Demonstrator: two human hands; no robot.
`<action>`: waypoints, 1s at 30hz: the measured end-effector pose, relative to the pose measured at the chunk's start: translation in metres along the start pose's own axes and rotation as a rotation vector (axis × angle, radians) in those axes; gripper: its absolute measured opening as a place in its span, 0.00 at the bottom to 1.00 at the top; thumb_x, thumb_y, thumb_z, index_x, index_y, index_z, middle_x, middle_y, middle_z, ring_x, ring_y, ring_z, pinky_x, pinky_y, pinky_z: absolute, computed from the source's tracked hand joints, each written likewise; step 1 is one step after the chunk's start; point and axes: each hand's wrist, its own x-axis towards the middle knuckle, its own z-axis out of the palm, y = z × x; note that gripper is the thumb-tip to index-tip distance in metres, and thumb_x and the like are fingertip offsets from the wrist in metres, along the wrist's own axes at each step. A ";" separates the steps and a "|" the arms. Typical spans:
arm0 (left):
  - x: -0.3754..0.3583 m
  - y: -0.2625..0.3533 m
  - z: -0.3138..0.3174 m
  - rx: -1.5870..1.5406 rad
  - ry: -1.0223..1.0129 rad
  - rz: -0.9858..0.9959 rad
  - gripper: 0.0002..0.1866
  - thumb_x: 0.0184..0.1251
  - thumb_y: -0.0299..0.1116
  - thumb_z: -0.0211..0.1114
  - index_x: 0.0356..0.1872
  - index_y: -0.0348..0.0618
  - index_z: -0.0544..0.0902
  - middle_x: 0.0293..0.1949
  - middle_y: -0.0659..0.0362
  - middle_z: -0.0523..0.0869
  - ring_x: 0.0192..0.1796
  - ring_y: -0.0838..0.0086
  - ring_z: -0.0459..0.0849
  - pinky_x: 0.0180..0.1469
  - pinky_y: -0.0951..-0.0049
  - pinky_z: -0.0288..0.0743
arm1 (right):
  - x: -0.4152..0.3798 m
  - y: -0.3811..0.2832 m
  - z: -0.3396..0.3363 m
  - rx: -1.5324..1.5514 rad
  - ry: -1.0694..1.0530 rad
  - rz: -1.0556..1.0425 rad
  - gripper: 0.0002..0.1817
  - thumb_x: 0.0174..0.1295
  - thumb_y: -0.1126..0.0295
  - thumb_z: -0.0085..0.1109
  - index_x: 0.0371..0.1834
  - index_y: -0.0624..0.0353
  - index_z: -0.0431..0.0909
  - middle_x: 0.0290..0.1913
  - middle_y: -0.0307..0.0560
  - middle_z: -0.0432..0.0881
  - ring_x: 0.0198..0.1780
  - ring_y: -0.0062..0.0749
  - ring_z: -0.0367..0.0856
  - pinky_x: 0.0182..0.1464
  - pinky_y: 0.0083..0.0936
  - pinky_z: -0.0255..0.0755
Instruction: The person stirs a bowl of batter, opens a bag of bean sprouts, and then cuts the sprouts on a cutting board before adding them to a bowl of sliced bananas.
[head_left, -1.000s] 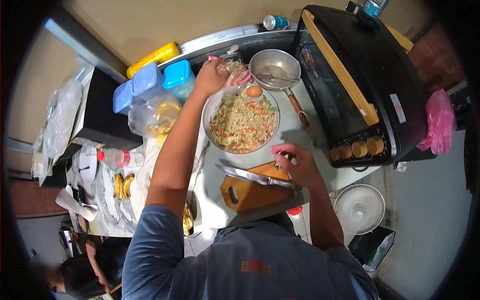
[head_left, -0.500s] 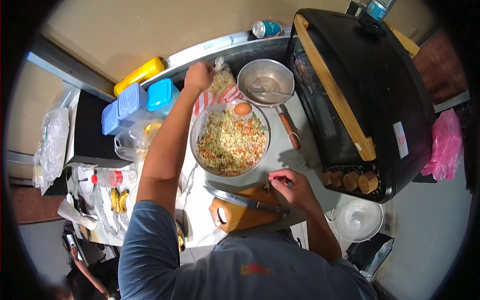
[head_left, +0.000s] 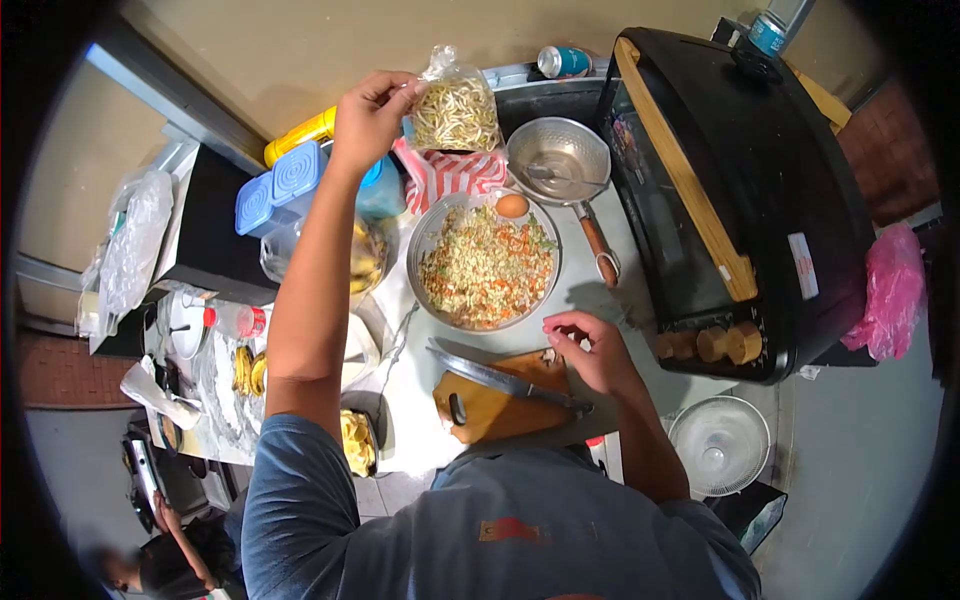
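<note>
My left hand (head_left: 378,110) pinches the knotted top of a clear plastic bag of bean sprouts (head_left: 455,115), lifted behind the bowl. Below the bag lies a red-and-white striped plastic bag (head_left: 450,180). A round metal bowl (head_left: 414,285) holds chopped vegetables (head_left: 485,265), with a brown egg (head_left: 512,206) on top at its far rim. My right hand (head_left: 595,355) hovers near the wooden cutting board (head_left: 490,415), fingers loosely curled and apart, with nothing visible in them. Across the board lies a large knife (head_left: 500,380).
A saucepan (head_left: 560,150) with a utensil in it stands right of the sprouts. A black oven (head_left: 740,200) fills the right side. Blue-lidded containers (head_left: 285,185) and a soda bottle (head_left: 235,320) are at left. A white basket (head_left: 720,445) sits lower right. Another person (head_left: 180,550) is at lower left.
My left hand has raised the bag of bean sprouts up from behind the bowl. My right hand stays near the board. The whole view has shifted slightly.
</note>
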 end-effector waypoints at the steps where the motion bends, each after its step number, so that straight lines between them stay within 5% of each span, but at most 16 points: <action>1: -0.009 0.008 -0.005 -0.022 0.012 -0.003 0.07 0.66 0.28 0.67 0.38 0.34 0.86 0.27 0.63 0.84 0.29 0.83 0.79 0.34 0.81 0.74 | -0.003 -0.001 0.002 -0.019 0.017 -0.020 0.11 0.62 0.68 0.63 0.46 0.59 0.83 0.40 0.40 0.86 0.38 0.19 0.80 0.43 0.19 0.69; 4: -0.042 0.032 -0.022 -0.084 -0.050 -0.067 0.07 0.66 0.28 0.67 0.38 0.34 0.85 0.26 0.64 0.83 0.29 0.84 0.78 0.34 0.81 0.74 | -0.014 -0.012 0.012 -0.017 0.042 -0.022 0.11 0.62 0.69 0.63 0.45 0.61 0.83 0.37 0.39 0.86 0.34 0.18 0.79 0.39 0.19 0.70; 14: -0.213 0.091 -0.041 0.051 -0.342 -0.128 0.05 0.67 0.27 0.66 0.39 0.35 0.85 0.30 0.62 0.84 0.31 0.83 0.80 0.34 0.81 0.74 | -0.050 -0.014 0.076 -0.016 -0.069 -0.012 0.13 0.66 0.74 0.59 0.52 0.65 0.77 0.42 0.40 0.82 0.41 0.19 0.79 0.49 0.17 0.72; 16: -0.247 0.094 -0.039 -0.043 -0.374 -0.133 0.06 0.67 0.26 0.65 0.39 0.33 0.85 0.32 0.61 0.84 0.32 0.82 0.81 0.35 0.80 0.75 | -0.051 -0.006 0.091 0.178 -0.041 -0.113 0.12 0.65 0.73 0.60 0.51 0.63 0.78 0.39 0.40 0.80 0.35 0.16 0.76 0.38 0.15 0.71; 21: -0.316 0.095 -0.024 -0.238 -0.342 -0.261 0.06 0.65 0.23 0.64 0.39 0.33 0.85 0.35 0.55 0.85 0.33 0.76 0.84 0.37 0.76 0.76 | -0.066 0.002 0.108 0.019 0.051 -0.218 0.16 0.63 0.70 0.63 0.52 0.64 0.77 0.41 0.44 0.80 0.37 0.20 0.79 0.39 0.17 0.72; 28: -0.371 0.091 -0.018 -0.198 -0.354 -0.276 0.07 0.63 0.24 0.66 0.41 0.36 0.86 0.38 0.53 0.85 0.41 0.70 0.83 0.46 0.73 0.76 | -0.099 0.009 0.129 -0.175 0.213 -0.111 0.19 0.56 0.68 0.68 0.49 0.62 0.78 0.41 0.45 0.79 0.34 0.24 0.78 0.39 0.22 0.74; 30: -0.383 0.090 -0.016 -0.150 -0.383 -0.241 0.08 0.65 0.25 0.66 0.43 0.36 0.86 0.39 0.57 0.84 0.41 0.76 0.81 0.45 0.76 0.74 | -0.102 0.005 0.134 -0.300 0.320 -0.167 0.19 0.54 0.68 0.69 0.49 0.61 0.79 0.41 0.45 0.79 0.33 0.25 0.77 0.39 0.23 0.74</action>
